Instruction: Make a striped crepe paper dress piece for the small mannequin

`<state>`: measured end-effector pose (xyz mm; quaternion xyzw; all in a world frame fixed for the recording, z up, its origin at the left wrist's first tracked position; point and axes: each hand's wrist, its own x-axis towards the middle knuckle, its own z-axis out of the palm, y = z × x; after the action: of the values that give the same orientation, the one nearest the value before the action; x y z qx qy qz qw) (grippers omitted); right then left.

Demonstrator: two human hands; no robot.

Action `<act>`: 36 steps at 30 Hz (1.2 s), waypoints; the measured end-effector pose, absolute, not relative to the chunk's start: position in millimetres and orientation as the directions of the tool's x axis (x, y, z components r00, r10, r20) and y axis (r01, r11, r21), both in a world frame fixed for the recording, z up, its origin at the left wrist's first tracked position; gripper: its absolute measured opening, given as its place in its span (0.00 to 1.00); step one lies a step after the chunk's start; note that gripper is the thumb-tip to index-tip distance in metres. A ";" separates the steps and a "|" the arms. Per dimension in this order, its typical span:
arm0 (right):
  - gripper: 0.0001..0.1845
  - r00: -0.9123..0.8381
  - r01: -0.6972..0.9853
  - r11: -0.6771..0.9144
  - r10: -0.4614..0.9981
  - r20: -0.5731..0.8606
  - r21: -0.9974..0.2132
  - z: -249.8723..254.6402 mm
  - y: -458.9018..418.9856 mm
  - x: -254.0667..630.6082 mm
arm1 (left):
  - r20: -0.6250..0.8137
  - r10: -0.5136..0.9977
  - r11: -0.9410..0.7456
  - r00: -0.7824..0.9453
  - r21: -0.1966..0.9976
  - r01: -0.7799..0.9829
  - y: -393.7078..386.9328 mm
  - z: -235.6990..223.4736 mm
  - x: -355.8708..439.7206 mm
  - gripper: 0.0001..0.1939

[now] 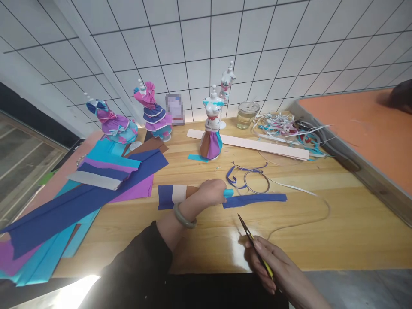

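My left hand (213, 191), with a bracelet on the wrist, is closed over a piece of light blue crepe paper (228, 193) whose end pokes out past the fingers. Dark blue (165, 196), whitish (179, 193) and brown pieces lie in a row, partly hidden by that forearm. Just right of the fingers lies a flat dark blue strip (257, 199). Lower right, my right hand (270, 262) grips scissors (249, 231) with dark blades and yellow on the handle; the tips point up and left, and the blades look closed.
Several dress forms stand at the back, one with a brown-purple-blue skirt (211, 146). Layered paper strips (96, 193) cover the left. A roll of tape or wire ring (256, 182), pale strip (264, 147), glass jar (247, 115) and tangled scraps (286, 126) lie at right.
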<state>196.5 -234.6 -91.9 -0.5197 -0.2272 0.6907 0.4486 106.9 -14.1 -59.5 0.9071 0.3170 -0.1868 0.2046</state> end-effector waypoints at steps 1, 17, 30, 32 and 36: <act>0.17 -0.059 -0.386 -0.494 0.856 -0.513 -0.779 -91.7 -234.3 196.4 | -0.469 0.494 -0.716 0.733 0.259 0.648 -13.5 -60.6 106.5 0.14; 0.19 -0.050 -0.406 -0.501 0.847 -0.529 -0.764 -92.8 -232.6 196.3 | -0.485 0.404 -0.650 0.775 0.444 0.617 -3.8 -57.6 103.7 0.12; 0.27 0.000 -0.413 -0.540 0.805 -0.593 -0.733 -91.5 -228.8 192.4 | -0.513 0.397 -0.534 0.761 0.545 0.646 -2.4 -60.9 105.2 0.10; 0.28 -0.001 -0.420 -0.541 0.803 -0.596 -0.728 -92.1 -226.9 189.7 | -0.515 0.385 -0.515 0.766 0.569 0.641 -0.6 -60.5 103.0 0.11; 0.30 0.010 -0.457 -0.524 0.805 -0.594 -0.719 -90.1 -221.8 183.3 | -0.492 0.332 -0.408 0.804 0.694 0.593 5.0 -62.8 96.9 0.12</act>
<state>183.3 -221.8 -90.1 -0.5413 -0.1607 0.6850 0.4604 96.9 5.0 -62.8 0.8274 0.2797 -0.1398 0.4665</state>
